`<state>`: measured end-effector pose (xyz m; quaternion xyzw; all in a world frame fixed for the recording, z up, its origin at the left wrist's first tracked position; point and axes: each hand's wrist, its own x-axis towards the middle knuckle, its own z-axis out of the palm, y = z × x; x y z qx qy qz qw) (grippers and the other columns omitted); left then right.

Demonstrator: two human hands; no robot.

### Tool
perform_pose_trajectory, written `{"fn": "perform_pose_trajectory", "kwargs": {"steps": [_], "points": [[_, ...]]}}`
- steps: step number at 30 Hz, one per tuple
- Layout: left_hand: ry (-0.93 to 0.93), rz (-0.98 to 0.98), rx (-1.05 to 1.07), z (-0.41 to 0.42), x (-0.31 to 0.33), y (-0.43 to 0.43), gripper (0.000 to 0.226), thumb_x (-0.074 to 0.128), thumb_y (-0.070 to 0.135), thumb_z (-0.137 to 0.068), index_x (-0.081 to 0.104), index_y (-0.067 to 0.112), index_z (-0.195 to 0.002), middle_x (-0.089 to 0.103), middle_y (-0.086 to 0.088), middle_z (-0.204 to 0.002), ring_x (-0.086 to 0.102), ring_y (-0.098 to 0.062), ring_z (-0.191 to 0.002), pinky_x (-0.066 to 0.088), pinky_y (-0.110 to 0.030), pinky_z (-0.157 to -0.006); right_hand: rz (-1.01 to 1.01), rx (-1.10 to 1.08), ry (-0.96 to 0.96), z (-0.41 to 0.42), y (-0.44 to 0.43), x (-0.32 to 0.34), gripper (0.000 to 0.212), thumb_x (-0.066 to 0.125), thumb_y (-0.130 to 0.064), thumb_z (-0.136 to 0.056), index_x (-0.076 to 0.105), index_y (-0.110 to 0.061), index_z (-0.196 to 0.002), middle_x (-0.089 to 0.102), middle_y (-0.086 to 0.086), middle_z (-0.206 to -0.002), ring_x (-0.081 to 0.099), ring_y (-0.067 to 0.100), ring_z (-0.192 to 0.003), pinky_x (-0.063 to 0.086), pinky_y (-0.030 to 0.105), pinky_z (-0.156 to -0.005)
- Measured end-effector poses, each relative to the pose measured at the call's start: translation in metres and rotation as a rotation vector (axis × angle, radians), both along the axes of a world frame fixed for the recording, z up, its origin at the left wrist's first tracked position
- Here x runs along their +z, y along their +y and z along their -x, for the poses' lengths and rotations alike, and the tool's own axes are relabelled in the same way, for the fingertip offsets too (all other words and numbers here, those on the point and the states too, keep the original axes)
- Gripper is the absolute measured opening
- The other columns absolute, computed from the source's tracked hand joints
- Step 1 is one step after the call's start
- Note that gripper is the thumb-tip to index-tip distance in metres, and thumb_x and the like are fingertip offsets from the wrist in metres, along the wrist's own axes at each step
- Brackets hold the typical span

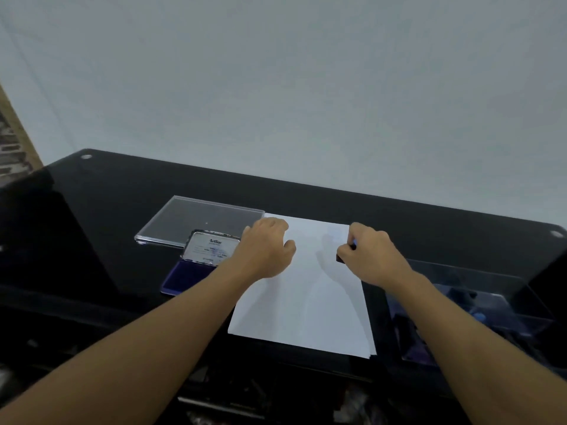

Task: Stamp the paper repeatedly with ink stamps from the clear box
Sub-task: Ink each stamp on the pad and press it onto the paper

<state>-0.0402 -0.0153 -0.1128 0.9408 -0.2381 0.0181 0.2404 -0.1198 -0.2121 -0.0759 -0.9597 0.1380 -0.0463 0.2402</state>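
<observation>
A white sheet of paper [302, 302] lies on the black glass table [122, 194]. My left hand [265, 246] rests on the sheet's upper left part, fingers bent down onto it. My right hand [372, 256] grips a small dark stamp [342, 258] just above the paper's right side. A faint blue stamp mark [336, 233] shows near the sheet's top right corner. The open ink pad [196, 265], with a blue pad and a labelled lid, sits left of the paper. The clear box [472, 311] with blue items inside stands at the right.
The clear lid [196, 220] lies flat behind the ink pad. A grey wall rises behind the table's far edge. Dark clutter shows through the glass below the near edge.
</observation>
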Motion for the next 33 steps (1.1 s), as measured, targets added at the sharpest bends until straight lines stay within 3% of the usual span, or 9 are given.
{"fn": "perform_pose_trajectory", "kwargs": {"steps": [14,23,28,33], "points": [[-0.004,-0.024,-0.075,-0.049,-0.027,-0.049,0.041,0.045,0.025,-0.097,0.050,0.009,-0.134,0.046,-0.006,-0.145,0.038,-0.023,-0.132,0.029,-0.045,-0.112,0.029,0.050,0.068,-0.059,-0.028,-0.011,0.016,0.056,-0.023,-0.092,0.049,-0.010,-0.087,0.059,0.006,-0.087,0.050,0.021,-0.066,0.041,0.032,-0.058],[-0.047,-0.050,-0.067,-0.059,-0.042,-0.057,0.031,0.043,0.026,-0.094,0.054,0.009,-0.118,0.052,-0.002,-0.121,0.041,-0.020,-0.109,0.034,-0.043,-0.099,0.096,0.097,0.105,-0.074,-0.026,-0.019,0.014,0.057,-0.023,-0.093,0.051,-0.012,-0.088,0.058,0.006,-0.085,0.050,0.019,-0.065,0.040,0.031,-0.057],[-0.067,-0.050,-0.056,-0.060,-0.046,-0.060,0.032,0.041,0.027,-0.091,0.054,0.008,-0.114,0.052,-0.001,-0.113,0.041,-0.022,-0.106,0.034,-0.044,-0.096,0.124,0.108,0.120,-0.078,-0.025,-0.021,0.014,0.058,-0.025,-0.092,0.051,-0.013,-0.088,0.059,0.006,-0.087,0.051,0.020,-0.067,0.041,0.032,-0.058],[-0.034,-0.083,-0.058,-0.057,-0.049,-0.061,0.039,0.040,0.026,-0.096,0.051,0.006,-0.128,0.046,-0.008,-0.138,0.036,-0.024,-0.130,0.024,-0.045,-0.107,0.123,0.110,0.132,-0.079,-0.022,-0.022,0.014,0.057,-0.024,-0.093,0.049,-0.014,-0.087,0.058,0.006,-0.087,0.050,0.019,-0.065,0.040,0.031,-0.057]]}}
